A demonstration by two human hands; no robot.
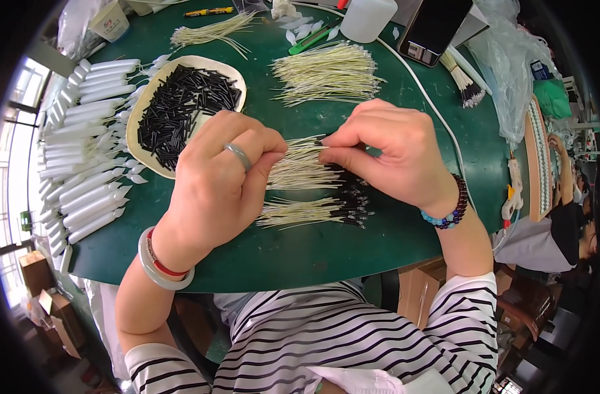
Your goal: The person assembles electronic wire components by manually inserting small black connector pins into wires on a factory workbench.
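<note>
Head view: right of dish [134, 125] of black tubes [182, 98], pale wires [303, 172] lay between our left hand [218, 177] and right hand [395, 138], fingertips pinched together, on what we couldn't tell. Wires seemed light, bendy, best gripped mid-length.

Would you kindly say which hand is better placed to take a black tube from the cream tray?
Probably the left hand, close beside the cream tray and its black tubes; the right hand is farther off.
</note>
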